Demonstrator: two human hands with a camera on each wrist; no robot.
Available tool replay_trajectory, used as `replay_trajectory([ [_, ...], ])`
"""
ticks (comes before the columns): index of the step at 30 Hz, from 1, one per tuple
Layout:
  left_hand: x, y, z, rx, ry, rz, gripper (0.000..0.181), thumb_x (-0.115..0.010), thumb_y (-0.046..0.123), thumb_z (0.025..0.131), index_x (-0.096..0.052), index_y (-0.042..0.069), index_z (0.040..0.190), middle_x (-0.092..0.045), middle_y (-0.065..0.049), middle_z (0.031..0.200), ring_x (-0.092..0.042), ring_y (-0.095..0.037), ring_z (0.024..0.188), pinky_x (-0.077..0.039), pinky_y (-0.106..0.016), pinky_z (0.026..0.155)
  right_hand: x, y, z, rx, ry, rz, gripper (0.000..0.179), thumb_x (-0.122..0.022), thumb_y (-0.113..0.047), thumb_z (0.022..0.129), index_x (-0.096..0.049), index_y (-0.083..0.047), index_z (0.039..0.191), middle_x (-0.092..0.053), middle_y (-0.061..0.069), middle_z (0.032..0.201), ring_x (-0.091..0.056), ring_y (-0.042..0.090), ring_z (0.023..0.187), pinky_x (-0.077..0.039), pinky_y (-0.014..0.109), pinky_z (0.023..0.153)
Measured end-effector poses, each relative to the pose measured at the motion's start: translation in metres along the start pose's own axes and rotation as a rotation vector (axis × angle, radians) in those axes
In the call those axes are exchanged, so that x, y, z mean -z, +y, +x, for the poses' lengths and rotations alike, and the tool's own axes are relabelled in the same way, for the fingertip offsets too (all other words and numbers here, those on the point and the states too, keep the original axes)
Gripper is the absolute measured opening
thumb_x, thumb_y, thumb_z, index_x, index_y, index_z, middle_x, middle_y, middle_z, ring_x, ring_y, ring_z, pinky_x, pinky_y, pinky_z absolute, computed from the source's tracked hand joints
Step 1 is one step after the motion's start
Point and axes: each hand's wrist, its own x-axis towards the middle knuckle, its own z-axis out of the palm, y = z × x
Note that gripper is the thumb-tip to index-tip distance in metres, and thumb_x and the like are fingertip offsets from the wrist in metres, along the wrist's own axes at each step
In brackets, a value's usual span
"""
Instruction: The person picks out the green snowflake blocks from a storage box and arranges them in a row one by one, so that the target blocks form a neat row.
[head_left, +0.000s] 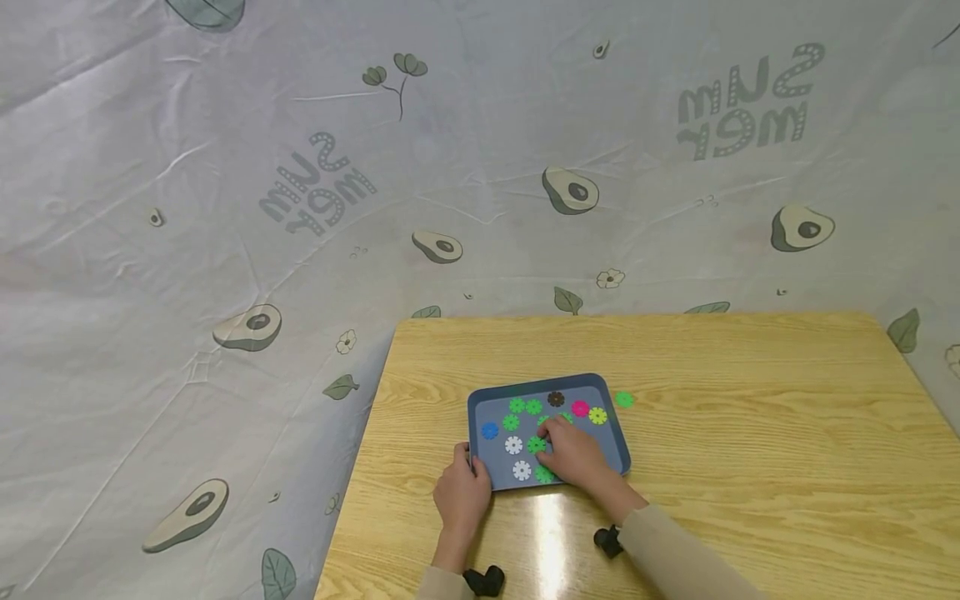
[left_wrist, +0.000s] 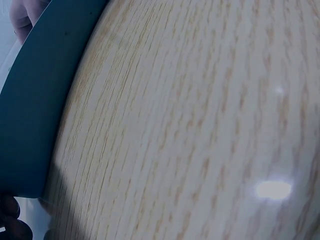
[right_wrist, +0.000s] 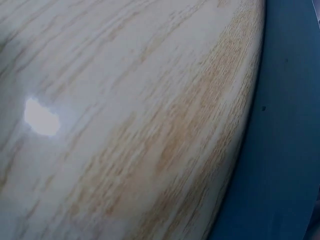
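Observation:
A blue-grey tray (head_left: 551,385) lies on the wooden table, holding several notched plastic discs. My left hand (head_left: 461,493) grips its front left corner, thumb at the rim; in the left wrist view the fingertips (left_wrist: 15,227) show at the tray's end. Over the tray's front right part is my right hand (head_left: 577,454), thumb and forefinger apart and bent around a green disc (head_left: 536,444). Left of that hand lie two white discs (head_left: 513,445) and a blue disc (head_left: 490,431). Only the tray's outer wall (right_wrist: 280,115) and the table show in the right wrist view.
At the tray's back are a brown disc (head_left: 556,399), a pink disc (head_left: 581,408) and a yellow disc (head_left: 597,416). One loose green disc (head_left: 624,399) lies on the table (head_left: 750,417), right of the tray. A patterned cloth (head_left: 480,167) hangs behind.

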Motion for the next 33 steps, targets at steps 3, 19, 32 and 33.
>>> replay_trajectory([
  [3,0.0,0.0,0.0,-0.004,0.006,0.0,0.025,-0.065,0.02,0.097,-0.068,0.009,0.118,-0.062,-0.006,0.062,-0.049,-0.018,0.047,-0.035,-0.039,0.044,0.0,0.0,0.0,0.008,0.006,0.008,0.028,-0.083,-0.017,0.083,-0.068,-0.011,0.106,-0.062,-0.003,0.098,-0.063,0.017,0.09,-0.053,0.04,0.077],
  [19,0.002,0.003,-0.001,-0.007,0.013,0.012,0.024,-0.065,0.02,0.097,-0.069,0.008,0.118,-0.059,-0.005,0.061,-0.047,-0.018,0.046,-0.034,-0.038,0.043,-0.004,0.008,0.0,0.014,0.001,0.164,0.021,-0.078,-0.013,0.087,-0.067,-0.017,0.104,-0.057,-0.012,0.081,-0.051,0.009,0.065,-0.044,0.034,0.063],
  [32,0.002,0.005,-0.001,0.026,-0.015,0.017,0.025,-0.064,0.021,0.098,-0.069,0.009,0.119,-0.058,-0.003,0.06,-0.046,-0.017,0.046,-0.034,-0.038,0.044,0.01,0.003,-0.001,-0.048,0.038,0.245,0.018,-0.076,-0.014,0.092,-0.07,-0.014,0.108,-0.062,-0.01,0.083,-0.054,0.009,0.068,-0.046,0.034,0.067],
  [33,0.002,0.005,-0.001,0.025,-0.016,0.02,0.025,-0.064,0.021,0.098,-0.069,0.009,0.119,-0.058,-0.003,0.06,-0.046,-0.017,0.047,-0.035,-0.038,0.044,0.013,0.002,0.0,-0.052,0.042,0.253,0.018,-0.076,-0.014,0.092,-0.07,-0.013,0.109,-0.062,-0.009,0.084,-0.053,0.009,0.067,-0.045,0.033,0.066],
])
